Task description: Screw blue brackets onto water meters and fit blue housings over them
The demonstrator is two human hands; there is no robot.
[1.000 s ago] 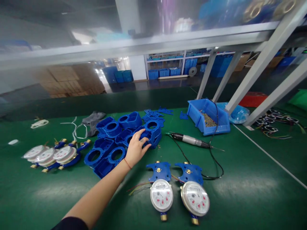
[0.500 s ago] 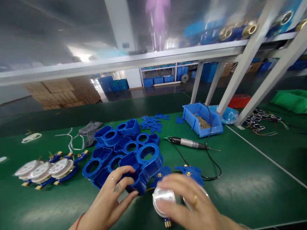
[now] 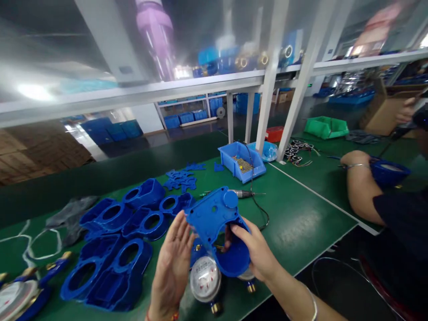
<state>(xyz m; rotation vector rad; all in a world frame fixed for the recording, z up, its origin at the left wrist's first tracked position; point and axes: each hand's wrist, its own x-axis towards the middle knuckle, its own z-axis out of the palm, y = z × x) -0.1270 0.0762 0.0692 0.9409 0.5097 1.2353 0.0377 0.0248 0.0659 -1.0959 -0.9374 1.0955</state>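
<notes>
My right hand (image 3: 259,249) grips a blue plastic meter housing (image 3: 210,214), thumb inside its round opening. The housing is tilted up, its flat plate side towards me. My left hand (image 3: 174,263) is open, fingers stretched beside the housing's left edge; whether the fingertips touch it I cannot tell. Below the housing lies a round water meter (image 3: 204,278) with a white dial and brass end. A second meter (image 3: 247,275) is mostly hidden behind the housing. Part of a flat blue plate (image 3: 197,250) shows between the left hand and the housing.
More blue housings (image 3: 110,267) lie at left, with flat blue brackets (image 3: 180,179) behind. An electric screwdriver (image 3: 243,193) lies beyond the held housing, near a blue bin (image 3: 242,167) of small metal parts. A co-worker's arm (image 3: 359,187) is at right. A shelf (image 3: 200,80) spans above.
The view has swung right. A blue housing has come off the group into my right hand, which was over the meters. My left hand has opened from its hold on a housing.
</notes>
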